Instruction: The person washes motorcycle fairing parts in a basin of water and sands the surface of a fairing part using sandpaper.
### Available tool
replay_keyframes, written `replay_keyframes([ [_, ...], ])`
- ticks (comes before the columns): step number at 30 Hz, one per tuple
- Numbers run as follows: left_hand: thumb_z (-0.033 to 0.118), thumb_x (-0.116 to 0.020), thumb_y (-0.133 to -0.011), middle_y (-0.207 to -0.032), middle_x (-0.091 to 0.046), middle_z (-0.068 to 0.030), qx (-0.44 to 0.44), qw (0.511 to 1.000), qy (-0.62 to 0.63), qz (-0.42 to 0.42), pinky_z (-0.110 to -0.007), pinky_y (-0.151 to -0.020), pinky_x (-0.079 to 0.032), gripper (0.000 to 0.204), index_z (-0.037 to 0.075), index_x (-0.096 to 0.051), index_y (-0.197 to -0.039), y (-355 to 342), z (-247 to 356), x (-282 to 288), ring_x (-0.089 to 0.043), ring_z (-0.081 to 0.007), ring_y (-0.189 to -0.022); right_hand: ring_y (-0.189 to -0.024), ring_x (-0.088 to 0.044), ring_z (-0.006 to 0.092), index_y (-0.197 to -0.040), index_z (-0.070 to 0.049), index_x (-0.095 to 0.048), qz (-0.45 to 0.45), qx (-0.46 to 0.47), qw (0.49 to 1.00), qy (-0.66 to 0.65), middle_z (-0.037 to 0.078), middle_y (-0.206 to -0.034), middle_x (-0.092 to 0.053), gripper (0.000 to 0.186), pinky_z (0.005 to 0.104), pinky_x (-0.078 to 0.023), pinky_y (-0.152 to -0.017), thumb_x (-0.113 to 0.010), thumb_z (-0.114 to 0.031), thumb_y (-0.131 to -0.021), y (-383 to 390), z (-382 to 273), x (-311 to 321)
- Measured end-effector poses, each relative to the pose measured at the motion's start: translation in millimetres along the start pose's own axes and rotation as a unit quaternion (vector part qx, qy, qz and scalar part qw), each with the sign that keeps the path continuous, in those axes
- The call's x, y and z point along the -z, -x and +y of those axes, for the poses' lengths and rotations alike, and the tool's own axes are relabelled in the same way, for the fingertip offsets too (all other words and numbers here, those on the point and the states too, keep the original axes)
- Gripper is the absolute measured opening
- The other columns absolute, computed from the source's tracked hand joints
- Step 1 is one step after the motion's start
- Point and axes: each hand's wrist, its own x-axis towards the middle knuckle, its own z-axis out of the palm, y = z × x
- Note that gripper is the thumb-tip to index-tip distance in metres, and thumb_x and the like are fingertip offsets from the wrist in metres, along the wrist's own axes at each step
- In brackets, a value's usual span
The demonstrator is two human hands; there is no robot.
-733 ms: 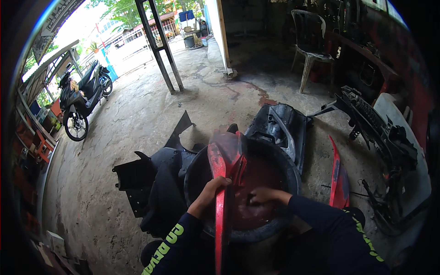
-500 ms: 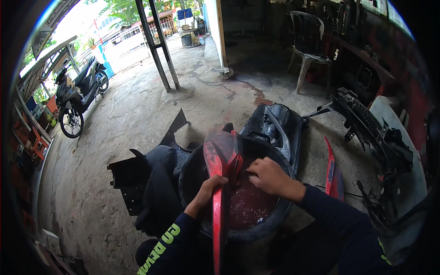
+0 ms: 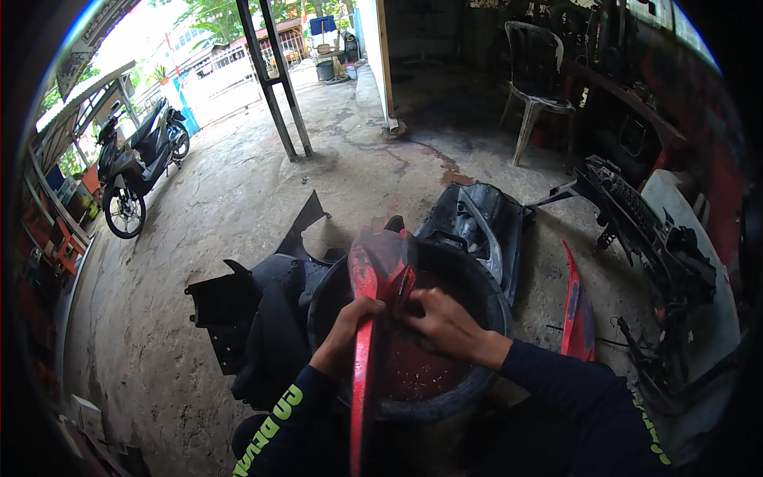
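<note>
The left hand's [image 3: 347, 332] grip is clamped around the narrow part of a long red panel [image 3: 363, 350], thumb across its face. The panel is over a round black tub [image 3: 501, 314], its broad, darker end pointing away from the person and its thin end running down past the near rim. The right hand [image 3: 447, 319] is curled close against the panel's right edge; whether its grip is closed on something cannot be told. Reddish water [image 3: 421, 370] lies in the tub. Black plastic parts [image 3: 274, 326] sit just left of it on the concrete floor [image 3: 151, 318]; a smaller red panel [image 3: 579, 322] stands to the right.
</note>
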Motion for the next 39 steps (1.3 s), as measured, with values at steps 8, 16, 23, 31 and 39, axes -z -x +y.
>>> replay_keyframes([
  [8, 0.031, -0.055, -0.089, -0.08, -0.066, -0.008, -0.015, 0.995, -0.052, 0.089, -0.027, -0.063, -0.051, 0.035, -0.001, -0.065, -0.1, -4, -3, -3, -0.064, -0.017, -0.067, -0.101, -0.054, 0.0241, -0.117, -0.017, -0.073, -0.011, 0.016, 0.999, 0.038, 0.007, -0.125, -0.056, 0.041, 0.0344, -0.048, -0.082, -0.07, -0.014, -0.076, -4, 19, -7],
  [16, 0.032, -0.056, -0.089, -0.081, -0.067, -0.0077, -0.005, 0.997, -0.041, 0.068, -0.026, -0.064, -0.05, 0.035, 0.0, -0.065, -0.101, 0, 5, 0, -0.063, -0.0155, -0.067, -0.097, -0.057, 0.027, -0.116, -0.019, -0.07, -0.014, 0.044, 0.998, -0.052, 0.011, -0.115, -0.057, 0.029, 0.0403, -0.051, -0.076, -0.066, -0.024, -0.088, -8, 15, -2],
  [23, 0.031, -0.057, -0.089, -0.085, -0.068, -0.009, -0.007, 0.996, -0.068, 0.053, -0.028, -0.068, -0.051, 0.036, -0.002, -0.066, -0.103, -6, -4, 5, -0.064, -0.0162, -0.07, -0.093, -0.063, 0.0298, -0.106, -0.008, -0.069, -0.005, 0.02, 0.992, -0.123, 0.014, -0.107, -0.054, 0.022, 0.0381, -0.057, -0.074, -0.067, -0.015, -0.086, -2, 33, -14],
  [31, 0.03, -0.055, -0.09, -0.088, -0.069, -0.0106, -0.029, 0.998, -0.047, 0.042, -0.029, -0.073, -0.052, 0.036, -0.003, -0.066, -0.102, -7, -4, 7, -0.066, -0.0174, -0.074, -0.093, -0.068, 0.0258, -0.104, -0.003, -0.07, -0.017, -0.028, 0.991, -0.13, 0.011, -0.105, -0.06, 0.02, 0.0338, -0.058, -0.073, -0.071, -0.009, -0.085, -7, 22, 1],
  [39, 0.03, -0.055, -0.09, -0.085, -0.068, -0.0085, -0.027, 0.994, -0.098, 0.041, -0.028, -0.07, -0.051, 0.036, -0.002, -0.067, -0.102, -14, -7, 17, -0.064, -0.0155, -0.072, -0.085, -0.065, 0.0253, -0.1, -0.001, -0.067, 0.016, -0.041, 0.997, -0.058, 0.011, -0.098, -0.056, 0.016, 0.0354, -0.056, -0.063, -0.065, -0.014, -0.092, -19, 30, -1],
])
